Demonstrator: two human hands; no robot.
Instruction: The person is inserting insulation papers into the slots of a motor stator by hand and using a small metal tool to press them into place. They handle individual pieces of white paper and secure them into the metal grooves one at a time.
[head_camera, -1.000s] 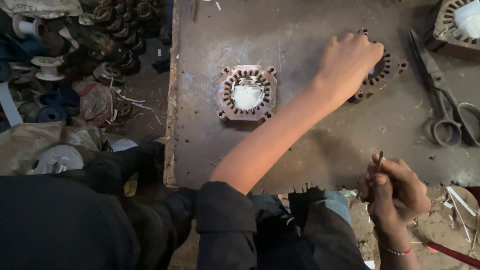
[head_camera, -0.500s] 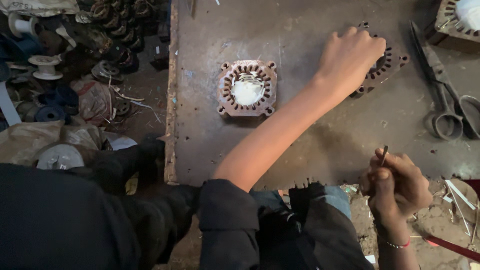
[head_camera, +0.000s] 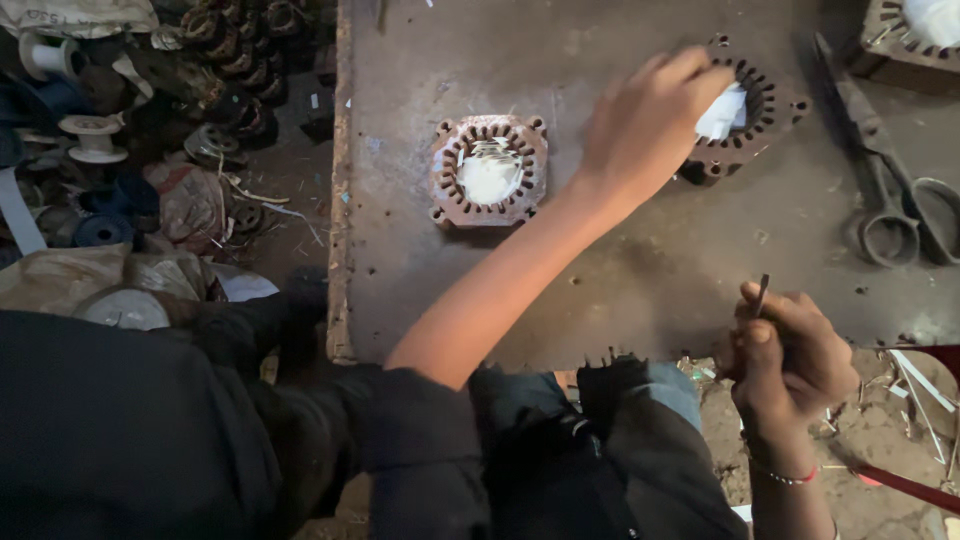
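My left hand (head_camera: 645, 125) reaches across the metal table (head_camera: 620, 290) to a rusty brown stator core (head_camera: 765, 95). Its fingertips are pinched on white paper (head_camera: 722, 115) in the core's bore. A second stator core (head_camera: 490, 172) with white paper inside lies flat to the left of that arm. My right hand (head_camera: 790, 360) is off the table's front edge, closed around a thin metal pin (head_camera: 761, 293) that sticks up between the fingers.
Large dark scissors (head_camera: 885, 190) lie at the table's right side. A third stator core (head_camera: 900, 35) sits at the top right corner. On the floor to the left lie spools (head_camera: 95, 135), more cores (head_camera: 240, 60) and scrap.
My left hand has drawn back to the left off the right stator core, uncovering its ring and the white paper. The right hand has stayed where it was with the pin.
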